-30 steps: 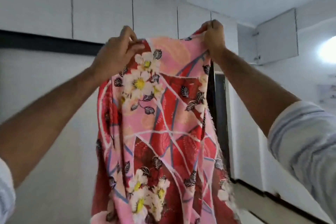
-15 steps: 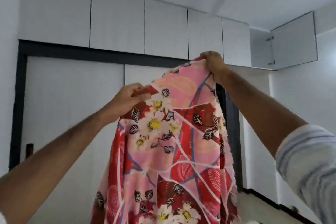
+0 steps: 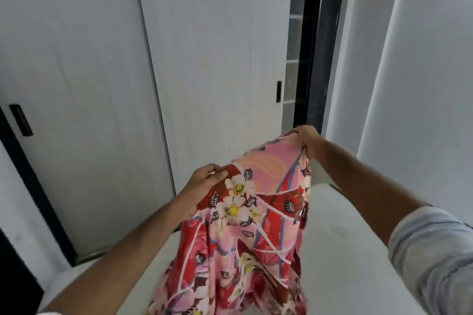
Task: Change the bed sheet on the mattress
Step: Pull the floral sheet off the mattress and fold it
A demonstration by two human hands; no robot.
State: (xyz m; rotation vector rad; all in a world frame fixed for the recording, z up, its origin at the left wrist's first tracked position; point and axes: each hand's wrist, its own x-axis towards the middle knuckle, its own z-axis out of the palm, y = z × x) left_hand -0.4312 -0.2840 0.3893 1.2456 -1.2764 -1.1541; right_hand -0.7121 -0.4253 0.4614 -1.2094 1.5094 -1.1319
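So the mattress (image 3: 358, 250) looked stripped already, plain white with nothing fitted on it as far as the shot showed, which makes me think the old sheet was off and this was the start of putting the new one on. The floral sheet (image 3: 245, 232), the red and pink one with white flowers, was bunched and hanging in the air above the mattress, with its lower end trailing down toward the near edge and out of the bottom of the picture. The left hand (image 3: 204, 184) had its fingers curled, thumb pinching the top edge of the sheet above the mattress's left side. The right hand (image 3: 308, 140) was further out, over the far part of the mattress, fingers closed over another bit of that same top edge. The two hands were close together, so the cloth was nowhere near opened out.

What's left, I'd guess: pretty much everything. Spread it, lay it flat, square it up, tuck the corners. Behind the mattress were white sliding wardrobe doors (image 3: 102, 84).
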